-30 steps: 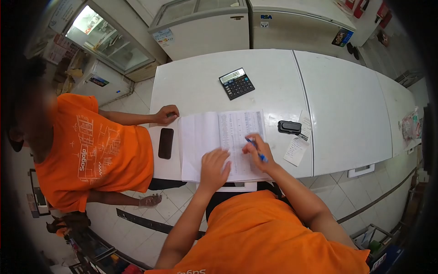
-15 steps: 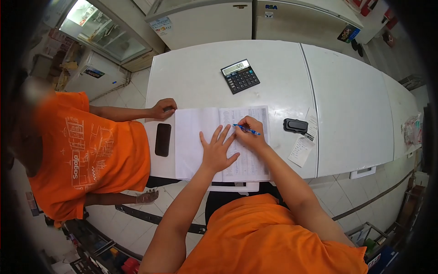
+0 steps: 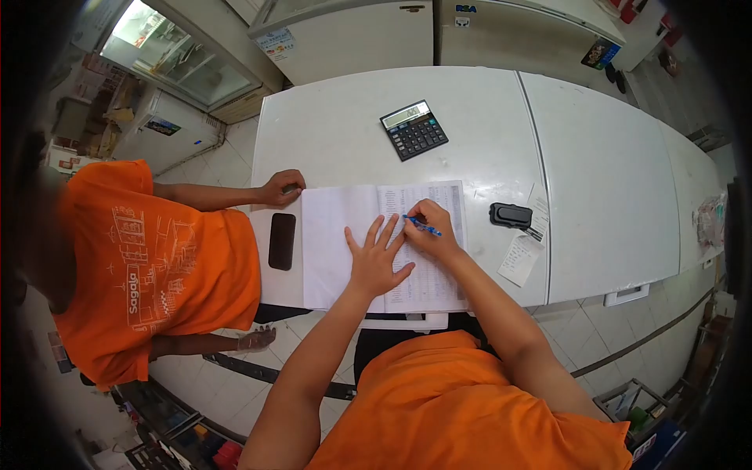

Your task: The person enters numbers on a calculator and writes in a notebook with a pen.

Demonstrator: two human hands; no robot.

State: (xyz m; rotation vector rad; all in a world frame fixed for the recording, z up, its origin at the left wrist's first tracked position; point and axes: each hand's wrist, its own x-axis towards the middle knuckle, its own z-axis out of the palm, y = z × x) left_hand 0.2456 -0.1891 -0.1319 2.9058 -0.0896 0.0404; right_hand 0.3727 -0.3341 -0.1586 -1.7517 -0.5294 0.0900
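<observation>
An open notebook lies on the white table, its left page blank and its right page filled with a printed or written list. My left hand rests flat across the fold with fingers spread, holding nothing. In my right hand is a blue pen, gripped for writing, its tip at the right page close to my left fingertips. Part of the list is hidden beneath both hands.
A calculator sits beyond the notebook. To the left are a black phone and a co-worker's hand at the notebook's corner. On the right lie a black case-like object and a paper slip. Freezers stand behind.
The pen has tilted slightly in my right hand, its rear end now lower and further left. Both hands stay at the same place on the notebook.
</observation>
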